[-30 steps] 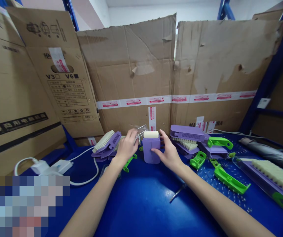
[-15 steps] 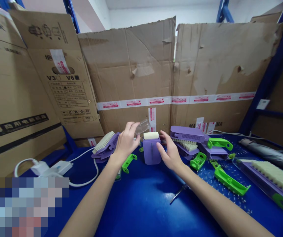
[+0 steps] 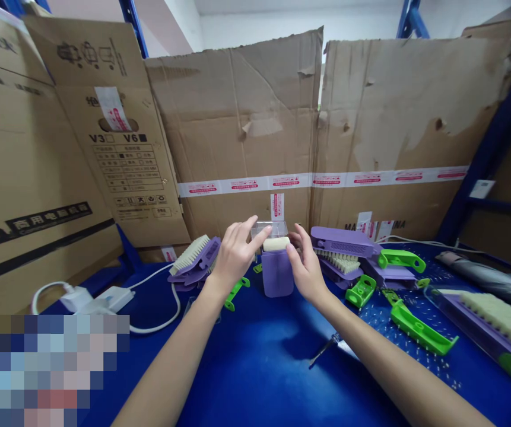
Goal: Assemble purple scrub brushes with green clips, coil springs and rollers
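A purple case (image 3: 277, 276) stands upright on the blue table, with a cream-coloured block (image 3: 276, 244) at its top. Just behind and above the block is a clear plastic cover (image 3: 270, 228). The fingers of my left hand (image 3: 237, 249) close on the cover's left side. My right hand (image 3: 305, 261) is curled round the right side of the purple case, thumb on its front edge; its fingertips are partly hidden behind the case and cover.
Purple brushes (image 3: 195, 261) lie left, more purple brushes (image 3: 344, 243) right. Green handles (image 3: 422, 329), small scattered screws and a large brush (image 3: 495, 323) are further right. A screwdriver (image 3: 324, 350) lies near my right forearm; a white power strip (image 3: 110, 301) is left. Cardboard (image 3: 246, 130) stands behind.
The clear cover has moved right, from beside the block to just behind and over it, with my left hand. My right fingers have come closer round the case top. The view has shifted slightly.
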`<state>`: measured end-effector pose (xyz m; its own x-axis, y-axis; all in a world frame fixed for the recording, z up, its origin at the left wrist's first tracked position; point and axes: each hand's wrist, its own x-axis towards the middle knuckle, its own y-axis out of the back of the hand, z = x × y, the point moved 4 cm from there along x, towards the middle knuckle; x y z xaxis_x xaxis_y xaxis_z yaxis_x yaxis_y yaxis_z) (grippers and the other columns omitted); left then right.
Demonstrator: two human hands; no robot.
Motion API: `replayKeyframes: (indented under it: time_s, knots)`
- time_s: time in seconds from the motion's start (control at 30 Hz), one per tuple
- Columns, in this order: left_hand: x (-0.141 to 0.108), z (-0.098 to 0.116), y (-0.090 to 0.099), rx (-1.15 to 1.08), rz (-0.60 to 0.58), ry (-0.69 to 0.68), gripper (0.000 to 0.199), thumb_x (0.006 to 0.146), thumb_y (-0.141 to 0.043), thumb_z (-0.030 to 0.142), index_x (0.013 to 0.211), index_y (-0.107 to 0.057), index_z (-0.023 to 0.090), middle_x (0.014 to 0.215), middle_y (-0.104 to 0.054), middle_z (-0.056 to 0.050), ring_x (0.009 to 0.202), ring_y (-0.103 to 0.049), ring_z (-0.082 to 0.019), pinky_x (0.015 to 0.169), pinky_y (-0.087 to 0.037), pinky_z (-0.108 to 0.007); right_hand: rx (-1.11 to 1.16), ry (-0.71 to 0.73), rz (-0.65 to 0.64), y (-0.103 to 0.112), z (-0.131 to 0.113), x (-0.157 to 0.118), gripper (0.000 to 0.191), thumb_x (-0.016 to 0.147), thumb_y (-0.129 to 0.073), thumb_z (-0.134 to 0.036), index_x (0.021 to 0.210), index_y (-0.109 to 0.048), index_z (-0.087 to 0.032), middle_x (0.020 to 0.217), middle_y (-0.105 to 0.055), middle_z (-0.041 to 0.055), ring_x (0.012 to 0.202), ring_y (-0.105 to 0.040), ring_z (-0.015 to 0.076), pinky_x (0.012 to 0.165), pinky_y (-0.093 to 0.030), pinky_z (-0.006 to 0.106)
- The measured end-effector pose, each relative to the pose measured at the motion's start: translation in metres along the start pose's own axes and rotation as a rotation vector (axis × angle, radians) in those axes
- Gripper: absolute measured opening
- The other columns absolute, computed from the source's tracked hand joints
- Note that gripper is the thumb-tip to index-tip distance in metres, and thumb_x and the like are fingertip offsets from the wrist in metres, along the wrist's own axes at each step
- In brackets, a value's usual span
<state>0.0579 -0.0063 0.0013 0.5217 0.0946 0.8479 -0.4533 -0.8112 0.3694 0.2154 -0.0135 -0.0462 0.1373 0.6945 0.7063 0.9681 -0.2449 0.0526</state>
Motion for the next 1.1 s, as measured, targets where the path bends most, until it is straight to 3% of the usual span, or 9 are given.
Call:
replayKeyframes:
  time_s: [0.17, 0.33, 0.6, 0.73, 0.9, 1.0, 1.1]
  knots:
    - [0.0, 0.002, -0.004, -0.033, 0.002, 0.038, 0.039, 0.085, -0.044, 0.005, 0.118, -0.053, 0.024, 0.12, -0.049, -0.012, 0.109, -0.05, -0.023, 0.086, -0.048, -0.04, 0.047, -0.07, 0.046, 0.0, 0.0, 0.015, 0.047, 0.087, -0.046, -0.044, 0.128, -0.042, -0.022, 0.124, -0.054, 0.0107, 0.115, -0.05, 0.0228, 0.099, -0.04, 0.044]
    - [-0.007, 0.002, -0.011, -0.104, -0.094, 0.095, 0.039, 0.088, -0.04, 0.008, 0.12, -0.05, 0.027, 0.123, -0.047, -0.009, 0.115, -0.049, -0.021, 0.087, -0.05, -0.038, 0.164, -0.154, 0.003, -0.001, -0.001, 0.023, 0.042, 0.083, -0.052, -0.042, 0.12, -0.05, -0.021, 0.109, -0.064, 0.009, 0.099, -0.06, 0.0223, 0.09, -0.046, 0.042]
    - [-0.007, 0.003, -0.015, -0.166, -0.157, 0.089, 0.049, 0.084, -0.038, 0.003, 0.129, -0.041, 0.025, 0.13, -0.043, -0.012, 0.121, -0.044, -0.023, 0.095, -0.045, -0.041, 0.217, -0.171, 0.035, 0.002, 0.003, 0.024, 0.046, 0.079, -0.058, -0.039, 0.121, -0.05, -0.02, 0.095, -0.065, 0.0069, 0.087, -0.062, 0.0201, 0.08, -0.05, 0.038]
    - [-0.014, -0.005, -0.011, -0.294, -0.245, 0.251, 0.058, 0.079, -0.042, 0.005, 0.134, -0.032, 0.02, 0.124, -0.051, -0.013, 0.115, -0.05, -0.024, 0.094, -0.044, -0.043, 0.264, -0.155, -0.005, 0.004, 0.003, 0.021, 0.047, 0.077, -0.06, -0.036, 0.12, -0.05, -0.021, 0.101, -0.064, 0.0073, 0.09, -0.061, 0.0203, 0.081, -0.05, 0.038]
    - [-0.02, -0.006, -0.013, -0.632, -0.485, 0.525, 0.067, 0.074, -0.063, 0.035, 0.132, -0.032, 0.022, 0.097, -0.065, -0.006, 0.082, -0.064, -0.021, 0.076, -0.052, -0.037, 0.238, -0.131, -0.073, 0.007, -0.002, 0.018, 0.041, 0.077, -0.06, -0.035, 0.115, -0.054, -0.02, 0.104, -0.064, 0.0078, 0.091, -0.062, 0.0201, 0.082, -0.05, 0.037]
    - [-0.016, -0.002, -0.019, -0.874, -0.555, 0.639, 0.07, 0.069, -0.069, 0.036, 0.129, -0.036, 0.024, 0.099, -0.067, -0.006, 0.086, -0.065, -0.022, 0.077, -0.052, -0.036, 0.18, -0.102, -0.099, 0.009, -0.004, 0.016, 0.038, 0.076, -0.061, -0.034, 0.111, -0.056, -0.021, 0.101, -0.065, 0.0071, 0.092, -0.062, 0.02, 0.08, -0.052, 0.035]
    - [-0.012, -0.001, -0.022, -0.981, -0.574, 0.667, 0.072, 0.068, -0.07, 0.03, 0.131, -0.035, 0.026, 0.103, -0.066, -0.007, 0.092, -0.064, -0.022, 0.081, -0.051, -0.037, 0.141, -0.098, -0.09, 0.012, -0.003, 0.014, 0.036, 0.075, -0.063, -0.033, 0.109, -0.057, -0.021, 0.1, -0.065, 0.0068, 0.093, -0.061, 0.0198, 0.077, -0.052, 0.033]
